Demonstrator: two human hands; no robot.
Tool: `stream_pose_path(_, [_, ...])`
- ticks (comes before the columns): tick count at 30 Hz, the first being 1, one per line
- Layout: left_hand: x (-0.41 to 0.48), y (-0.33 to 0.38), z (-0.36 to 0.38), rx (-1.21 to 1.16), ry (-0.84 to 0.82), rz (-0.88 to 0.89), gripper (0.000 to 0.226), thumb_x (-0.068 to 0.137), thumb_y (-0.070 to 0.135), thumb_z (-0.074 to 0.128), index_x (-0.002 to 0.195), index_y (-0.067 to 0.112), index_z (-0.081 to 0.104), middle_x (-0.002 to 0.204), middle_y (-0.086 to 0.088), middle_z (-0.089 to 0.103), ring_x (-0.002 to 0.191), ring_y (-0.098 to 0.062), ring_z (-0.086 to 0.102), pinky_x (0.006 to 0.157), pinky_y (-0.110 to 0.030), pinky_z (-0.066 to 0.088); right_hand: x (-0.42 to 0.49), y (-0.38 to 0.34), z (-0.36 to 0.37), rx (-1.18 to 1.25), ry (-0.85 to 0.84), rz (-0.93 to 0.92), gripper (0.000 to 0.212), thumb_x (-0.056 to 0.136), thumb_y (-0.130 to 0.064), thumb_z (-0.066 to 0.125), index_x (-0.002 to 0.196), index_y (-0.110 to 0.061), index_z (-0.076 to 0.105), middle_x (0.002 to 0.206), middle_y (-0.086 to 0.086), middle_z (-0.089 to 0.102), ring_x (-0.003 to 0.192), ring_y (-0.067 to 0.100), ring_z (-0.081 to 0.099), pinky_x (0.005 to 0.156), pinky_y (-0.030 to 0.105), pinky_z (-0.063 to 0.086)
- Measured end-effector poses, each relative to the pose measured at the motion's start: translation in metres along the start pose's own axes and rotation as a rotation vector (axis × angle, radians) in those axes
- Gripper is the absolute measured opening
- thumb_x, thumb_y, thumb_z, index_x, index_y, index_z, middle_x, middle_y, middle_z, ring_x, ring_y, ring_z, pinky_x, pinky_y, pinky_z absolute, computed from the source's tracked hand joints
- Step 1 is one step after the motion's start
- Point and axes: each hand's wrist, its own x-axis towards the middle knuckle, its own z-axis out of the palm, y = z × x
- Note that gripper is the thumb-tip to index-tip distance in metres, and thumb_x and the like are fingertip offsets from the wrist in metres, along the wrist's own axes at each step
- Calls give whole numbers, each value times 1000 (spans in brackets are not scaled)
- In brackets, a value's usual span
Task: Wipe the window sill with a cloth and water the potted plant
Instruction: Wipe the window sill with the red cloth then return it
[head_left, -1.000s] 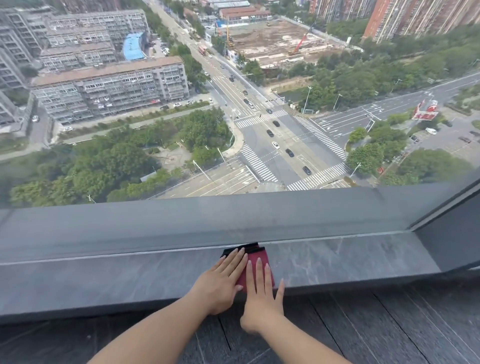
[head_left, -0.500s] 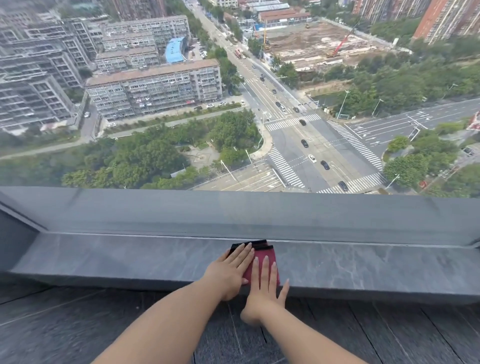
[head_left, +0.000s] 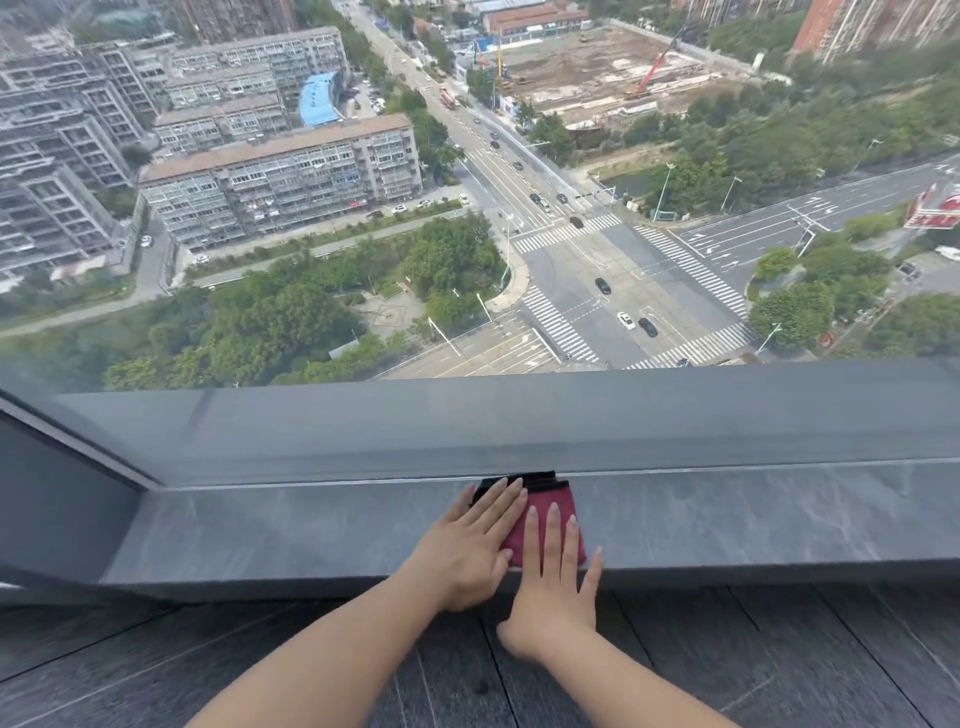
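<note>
Head camera looks down, near window sill (head_left: 311, 525).

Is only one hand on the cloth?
No, both the left hand and the right hand lie flat on the cloth.

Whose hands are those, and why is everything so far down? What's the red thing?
There is no machine here, just a person wearing a camera on the head, so you see what they see looking down. The two arms are theirs. The left hand and right hand lie flat, side by side, pressing a red cloth onto the grey window sill. Nothing is gripped; the fingers are straight. Behind the sill is a big window, high up, so streets and buildings look tiny. No potted plant shows in this picture.
</note>
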Motion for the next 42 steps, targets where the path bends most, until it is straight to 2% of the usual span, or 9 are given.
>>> stream_pose_path(3, [-18,-35,5,14,53,-1,63,99,43,19,154,22,-5,160,8,-15,147,-11,-19,116,-35,-14,2,-35,8,-5,10,-15,125,80,-42,61,135,-13,-47,141,12,-56,132,33,-49,104,59,-27])
stream_pose_path(7, [-45,-75,15,73,85,-9,65,100,54,12,153,17,22,161,2,16,148,-19,11,115,-37,1,4,-76,16,-16,4,-44,127,80,-46,63,134,-13,-47,139,13,-57,130,34,-50,106,60,-27])
stream_pose_path(18, [-145,-181,22,133,23,-148,66,100,56,20,154,17,18,161,1,15,148,-20,16,115,-37,2,-5,-202,44,-101,6,-248,124,83,-43,62,136,-16,-46,138,13,-58,130,35,-50,101,60,-30])
stream_pose_path(20, [-162,-198,22,119,-17,-193,68,100,57,17,155,18,13,162,2,9,149,-20,11,116,-35,-2,-5,-222,45,-135,0,-293,124,82,-43,62,136,-16,-46,139,13,-57,130,35,-50,102,61,-29])
stream_pose_path(26, [-206,-233,31,15,16,-295,81,84,70,-11,151,25,-13,157,9,-23,140,-1,-31,116,-31,-17,-4,-269,46,-206,13,-453,118,85,-46,59,141,-19,-41,146,11,-50,133,32,-47,102,61,-30])
stream_pose_path(36, [-251,-263,34,-10,-75,-595,90,73,70,-16,146,18,-22,155,2,-27,145,-13,-22,120,-33,-11,19,-328,42,-314,28,-734,99,92,-56,46,147,-26,-32,148,3,-46,140,24,-40,110,63,-23])
stream_pose_path(39, [-256,-265,34,6,-87,-646,95,84,75,12,149,12,-19,155,-3,-26,147,-15,-18,121,-34,-9,25,-338,43,-361,61,-776,95,94,-55,43,147,-27,-30,151,4,-43,141,24,-39,110,62,-23])
stream_pose_path(41, [-256,-260,31,68,-93,-684,96,92,52,46,149,6,-16,158,-7,-22,148,-19,-13,122,-34,-6,26,-340,46,-339,119,-806,92,95,-50,45,150,-27,-25,155,5,-37,144,25,-33,113,60,-20])
stream_pose_path(42, [-253,-256,32,97,-87,-714,89,95,34,49,150,2,-13,160,-11,-16,150,-23,-8,122,-35,-2,26,-340,49,-310,168,-822,91,95,-46,48,152,-28,-20,157,6,-32,146,26,-29,114,58,-19])
